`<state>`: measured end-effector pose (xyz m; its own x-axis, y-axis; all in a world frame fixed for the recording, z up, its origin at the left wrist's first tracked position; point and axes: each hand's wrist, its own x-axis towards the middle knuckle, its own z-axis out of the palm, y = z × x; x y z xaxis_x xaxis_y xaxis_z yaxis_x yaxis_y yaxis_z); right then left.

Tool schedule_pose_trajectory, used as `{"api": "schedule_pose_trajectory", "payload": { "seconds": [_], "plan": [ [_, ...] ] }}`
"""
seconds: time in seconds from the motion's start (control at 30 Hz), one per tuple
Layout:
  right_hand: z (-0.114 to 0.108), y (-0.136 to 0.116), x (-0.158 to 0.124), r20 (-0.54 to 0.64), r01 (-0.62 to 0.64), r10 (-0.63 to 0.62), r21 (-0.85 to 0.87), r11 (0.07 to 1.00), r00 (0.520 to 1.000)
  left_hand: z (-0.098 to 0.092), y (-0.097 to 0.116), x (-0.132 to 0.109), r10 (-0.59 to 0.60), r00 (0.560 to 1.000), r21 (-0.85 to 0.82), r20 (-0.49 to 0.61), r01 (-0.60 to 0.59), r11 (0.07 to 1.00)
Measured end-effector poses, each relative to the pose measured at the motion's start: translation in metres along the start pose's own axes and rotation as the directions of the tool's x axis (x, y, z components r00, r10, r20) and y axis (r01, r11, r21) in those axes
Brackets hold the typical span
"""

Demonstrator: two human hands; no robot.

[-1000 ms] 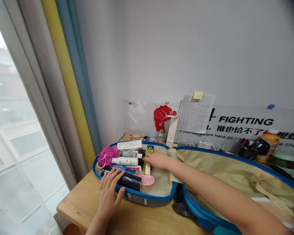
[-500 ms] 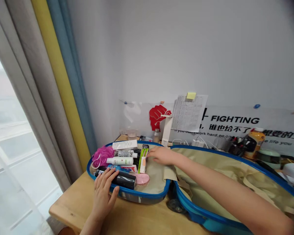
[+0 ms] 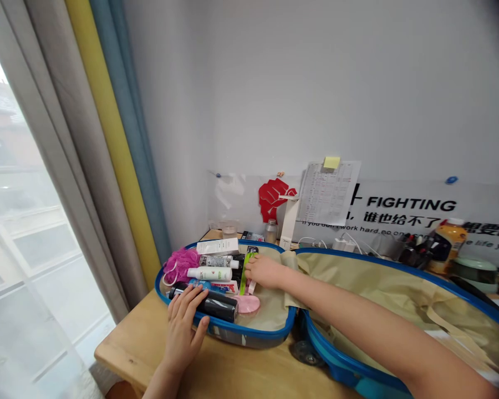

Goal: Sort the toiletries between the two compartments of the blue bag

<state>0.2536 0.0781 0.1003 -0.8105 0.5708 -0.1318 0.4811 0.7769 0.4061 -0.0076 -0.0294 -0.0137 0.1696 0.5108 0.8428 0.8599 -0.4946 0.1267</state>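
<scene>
An open suitcase (image 3: 270, 339) with a blue rim lies on the wooden table. My left hand (image 3: 187, 321) rests, fingers stretched out, on its front rim and a black bottle (image 3: 221, 306). My right hand (image 3: 266, 271) reaches into the same half, fingers curled over a small white box (image 3: 252, 287) that they mostly hide. Beside those fingers is a green toothbrush pack (image 3: 244, 277). To the left lie a white bottle (image 3: 211, 274), a clear bottle (image 3: 216, 261), a white carton (image 3: 217, 246) and a magenta bath puff (image 3: 182, 265). A pink oval item (image 3: 248, 303) lies in front.
The suitcase's other half (image 3: 357, 277), lined in beige, lies open at right under my forearm. Behind it stand an orange bottle (image 3: 447, 246), a pen holder (image 3: 413, 252) and a green-lidded jar (image 3: 476, 271). A wall (image 3: 316, 83) rises behind; curtains (image 3: 103, 138) hang at left.
My right hand has moved down and forward over the small white box, now mostly covering it. My left hand stays on the black bottle. The view has shifted slightly left.
</scene>
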Motion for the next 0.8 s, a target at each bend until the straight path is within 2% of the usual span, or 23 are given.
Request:
{"api": "schedule_pose_trajectory", "payload": {
  "seconds": [0.2, 0.43, 0.53, 0.67, 0.73, 0.8],
  "plan": [
    [-0.01, 0.001, -0.004, -0.028, -0.067, 0.066, -0.009, 0.998, 0.997, 0.0, -0.001, 0.0, -0.001, 1.0, -0.007, -0.005, 0.001, 1.0],
    [-0.006, -0.013, -0.001, 0.054, -0.074, 0.071, 0.051, 0.996, 0.996, 0.001, -0.001, -0.002, -0.026, 1.0, -0.01, 0.011, 0.026, 1.0],
    [-0.011, -0.009, -0.006, 0.07, -0.097, 0.088, 0.13, 0.987, 0.994, 0.001, -0.001, -0.001, -0.029, 0.999, -0.007, 0.017, 0.03, 1.0],
    [-0.027, 0.023, -0.03, 0.042, -0.211, 0.207, 0.246, 0.946, 0.977, 0.0, -0.001, -0.001, -0.023, 1.0, -0.014, 0.016, 0.023, 1.0],
    [-0.032, 0.049, -0.054, 0.046, -0.324, 0.325, 0.286, 0.902, 0.945, 0.001, -0.001, -0.001, -0.008, 1.0, -0.017, 0.007, 0.008, 1.0],
    [-0.028, 0.073, -0.086, 0.1, -0.446, 0.437, 0.311, 0.84, 0.894, 0.001, -0.002, -0.001, 0.004, 1.0, -0.019, -0.003, -0.004, 1.0]
  ]
}}
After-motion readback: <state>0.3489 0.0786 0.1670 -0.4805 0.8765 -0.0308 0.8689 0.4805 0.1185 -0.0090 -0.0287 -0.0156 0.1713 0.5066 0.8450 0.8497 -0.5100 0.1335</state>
